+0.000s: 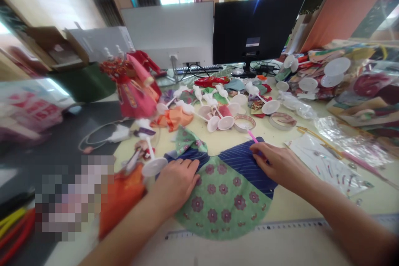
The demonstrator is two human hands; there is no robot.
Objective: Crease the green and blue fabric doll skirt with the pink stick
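Note:
A green fabric piece with purple flower prints (226, 197), shaped like a fan with a rounded lower edge, lies on the table before me. Dark blue striped fabric (238, 162) shows at its upper right and upper left. My left hand (177, 181) rests flat on the upper left of the cloth, fingers stretched out. On the right striped part, my right hand (274, 160) has its fingers closed round a slim pink pen-like stick (252, 135), its end pointing up and away. A folded green printed scrap (188, 140) sits beyond my left hand.
A ruler (289, 225) lies along the near side. Beyond are several small white mannequin stands (218, 112), two tape rolls (245, 123) and two monitors (255, 29). Orange cloth (123, 197) is at left; a white sheet with small trinkets (324, 164) and yellow-handled scissors (307, 131) are at right.

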